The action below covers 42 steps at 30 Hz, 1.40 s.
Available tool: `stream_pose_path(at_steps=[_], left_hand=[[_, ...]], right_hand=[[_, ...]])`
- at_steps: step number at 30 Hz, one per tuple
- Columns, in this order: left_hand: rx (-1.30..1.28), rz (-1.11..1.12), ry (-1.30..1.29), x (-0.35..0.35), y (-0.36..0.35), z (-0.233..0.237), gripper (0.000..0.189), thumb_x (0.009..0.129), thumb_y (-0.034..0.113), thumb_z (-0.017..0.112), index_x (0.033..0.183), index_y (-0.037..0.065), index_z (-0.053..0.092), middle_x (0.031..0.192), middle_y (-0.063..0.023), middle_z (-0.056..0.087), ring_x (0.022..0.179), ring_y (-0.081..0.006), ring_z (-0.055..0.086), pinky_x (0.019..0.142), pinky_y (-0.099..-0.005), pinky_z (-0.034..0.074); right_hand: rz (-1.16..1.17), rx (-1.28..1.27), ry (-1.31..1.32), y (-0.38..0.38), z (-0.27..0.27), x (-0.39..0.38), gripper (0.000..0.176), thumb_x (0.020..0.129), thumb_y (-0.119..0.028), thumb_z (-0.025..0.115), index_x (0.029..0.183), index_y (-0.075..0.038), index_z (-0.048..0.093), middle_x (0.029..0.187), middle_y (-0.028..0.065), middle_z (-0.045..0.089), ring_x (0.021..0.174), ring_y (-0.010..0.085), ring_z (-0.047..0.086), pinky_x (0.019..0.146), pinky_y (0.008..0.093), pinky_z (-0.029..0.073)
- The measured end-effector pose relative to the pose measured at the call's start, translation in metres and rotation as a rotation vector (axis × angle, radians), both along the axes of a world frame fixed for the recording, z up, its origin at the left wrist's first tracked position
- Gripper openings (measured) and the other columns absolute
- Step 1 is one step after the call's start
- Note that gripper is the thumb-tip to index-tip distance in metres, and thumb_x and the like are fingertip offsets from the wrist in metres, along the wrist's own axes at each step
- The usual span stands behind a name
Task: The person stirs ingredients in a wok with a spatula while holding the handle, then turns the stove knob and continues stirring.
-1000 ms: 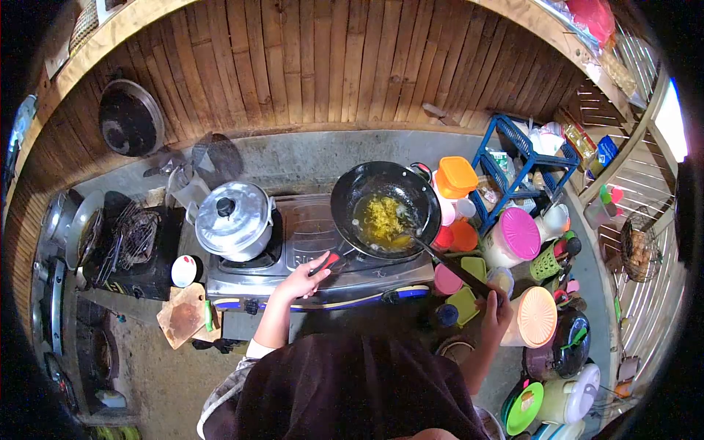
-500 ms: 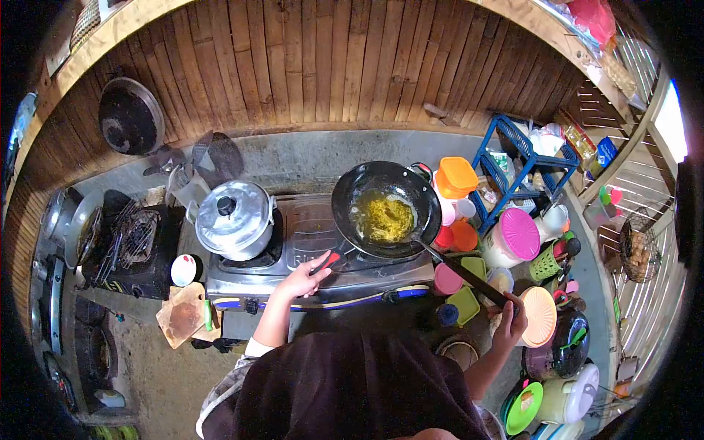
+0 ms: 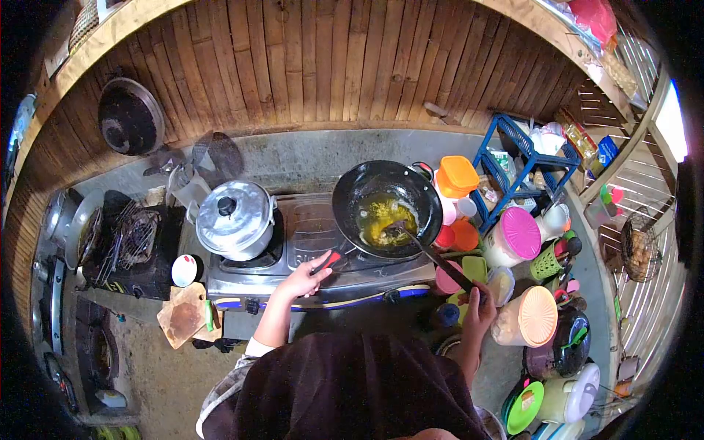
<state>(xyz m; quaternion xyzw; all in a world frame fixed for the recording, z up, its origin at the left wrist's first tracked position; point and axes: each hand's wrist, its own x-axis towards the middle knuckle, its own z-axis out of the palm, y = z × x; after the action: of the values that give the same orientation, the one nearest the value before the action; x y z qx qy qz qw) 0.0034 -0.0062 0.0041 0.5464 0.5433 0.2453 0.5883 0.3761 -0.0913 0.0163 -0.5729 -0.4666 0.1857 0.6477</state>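
Observation:
A black wok point(image 3: 367, 183) sits on the right side of the gas stove point(image 3: 304, 216), with yellow shredded food point(image 3: 383, 213) in oil at its bottom. My left hand point(image 3: 302, 279) is closed around the wok's red-and-black handle point(image 3: 330, 262), in front of the stove. Off to the right, my right hand point(image 3: 480, 312) grips the dark handle end of a long spatula point(image 3: 444, 264). The spatula's blade dips into the food, toward the right of the wok's bottom.
A lidded silver pot point(image 3: 235, 220) stands on the left burner. Plastic tubs and an orange container point(image 3: 457, 177) crowd the wok's right side, near a blue rack point(image 3: 528, 158). A cutting board point(image 3: 183, 315) with a green-handled knife point(image 3: 209, 315) lies at left.
My right hand has moved left and slightly down toward my body, and the spatula's blade has shifted up and left into the food. The food looks more spread out. My left hand stays put.

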Motion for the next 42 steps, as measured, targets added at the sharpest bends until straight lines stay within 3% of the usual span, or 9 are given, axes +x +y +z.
stream_pose_path(at_steps=[4, 6, 10, 12, 17, 21, 26, 36, 42], left_hand=[[0.013, 0.0, 0.027, 0.001, 0.0, 0.0, 0.053, 0.09, 0.029, 0.055, 0.138, 0.032, 0.032, 0.052, 0.0052, 0.042, 0.042, -0.0041, 0.038, 0.038, -0.0202, 0.033], [0.022, -0.006, 0.029, 0.001, 0.0, 0.0, 0.053, 0.09, 0.029, 0.055, 0.138, 0.032, 0.032, 0.052, 0.0051, 0.042, 0.042, -0.0042, 0.038, 0.038, -0.0203, 0.033], [0.027, -0.014, 0.027, 0.0, 0.002, -0.004, 0.053, 0.09, 0.029, 0.055, 0.138, 0.031, 0.032, 0.051, 0.005, 0.042, 0.042, -0.0045, 0.039, 0.038, -0.0206, 0.034], [0.024, -0.013, 0.025, 0.0, 0.002, -0.003, 0.053, 0.09, 0.029, 0.054, 0.138, 0.031, 0.032, 0.051, 0.005, 0.042, 0.042, -0.0044, 0.039, 0.038, -0.0205, 0.035], [0.014, -0.011, 0.005, 0.0, 0.001, -0.001, 0.054, 0.09, 0.028, 0.054, 0.138, 0.03, 0.031, 0.052, 0.0052, 0.042, 0.042, -0.004, 0.039, 0.038, -0.0202, 0.035], [0.014, -0.014, -0.002, 0.0, 0.002, -0.003, 0.054, 0.09, 0.028, 0.055, 0.138, 0.031, 0.031, 0.052, 0.0055, 0.042, 0.042, -0.0038, 0.039, 0.038, -0.02, 0.034], [0.032, -0.003, 0.02, 0.0, 0.003, -0.007, 0.054, 0.09, 0.029, 0.055, 0.138, 0.031, 0.031, 0.052, 0.0054, 0.042, 0.042, -0.0041, 0.039, 0.038, -0.0201, 0.035], [0.016, -0.019, 0.039, 0.001, 0.001, 0.002, 0.053, 0.09, 0.029, 0.054, 0.138, 0.032, 0.031, 0.052, 0.0049, 0.043, 0.041, -0.0044, 0.039, 0.038, -0.0204, 0.034], [0.015, -0.012, 0.021, 0.001, 0.001, 0.0, 0.053, 0.09, 0.028, 0.054, 0.138, 0.032, 0.031, 0.051, 0.0054, 0.042, 0.041, -0.004, 0.038, 0.038, -0.0201, 0.033]], right_hand=[[0.036, 0.009, -0.047, 0.015, -0.01, -0.01, 0.021, 0.09, -0.008, 0.053, 0.106, 0.004, 0.054, 0.073, 0.0075, 0.06, 0.061, 0.0113, 0.057, 0.058, 0.0232, 0.047], [0.097, -0.038, 0.204, 0.02, 0.013, -0.038, 0.022, 0.09, -0.009, 0.053, 0.107, 0.004, 0.054, 0.079, 0.0078, 0.061, 0.065, 0.0113, 0.057, 0.059, 0.0234, 0.047], [0.246, -0.045, 0.21, 0.04, -0.016, -0.039, 0.023, 0.09, -0.008, 0.052, 0.112, -0.001, 0.053, 0.091, 0.0064, 0.059, 0.075, 0.0119, 0.058, 0.062, 0.0226, 0.048], [0.227, -0.081, 0.166, 0.044, -0.018, -0.045, 0.025, 0.09, -0.007, 0.052, 0.114, -0.005, 0.052, 0.087, 0.0049, 0.059, 0.074, 0.0111, 0.058, 0.061, 0.023, 0.049], [0.364, -0.103, 0.157, 0.054, -0.017, -0.053, 0.028, 0.089, -0.002, 0.051, 0.117, -0.004, 0.049, 0.106, 0.0065, 0.051, 0.074, 0.0116, 0.059, 0.056, 0.022, 0.05], [0.388, -0.108, 0.265, 0.058, -0.034, -0.045, 0.028, 0.088, -0.002, 0.052, 0.117, -0.003, 0.049, 0.107, 0.0066, 0.052, 0.074, 0.0117, 0.06, 0.057, 0.0213, 0.05], [0.21, -0.08, 0.303, 0.046, -0.029, -0.03, 0.026, 0.089, -0.006, 0.053, 0.115, -0.003, 0.052, 0.084, 0.0053, 0.061, 0.068, 0.0095, 0.057, 0.06, 0.0223, 0.048], [0.035, -0.103, 0.249, 0.007, 0.02, -0.002, 0.025, 0.086, -0.008, 0.059, 0.108, 0.003, 0.055, 0.07, 0.0064, 0.058, 0.059, 0.0105, 0.053, 0.055, 0.0223, 0.043], [-0.015, -0.121, 0.099, -0.013, 0.037, 0.011, 0.017, 0.087, -0.007, 0.058, 0.101, 0.001, 0.059, 0.068, 0.0006, 0.054, 0.058, 0.007, 0.049, 0.052, 0.0207, 0.04]])
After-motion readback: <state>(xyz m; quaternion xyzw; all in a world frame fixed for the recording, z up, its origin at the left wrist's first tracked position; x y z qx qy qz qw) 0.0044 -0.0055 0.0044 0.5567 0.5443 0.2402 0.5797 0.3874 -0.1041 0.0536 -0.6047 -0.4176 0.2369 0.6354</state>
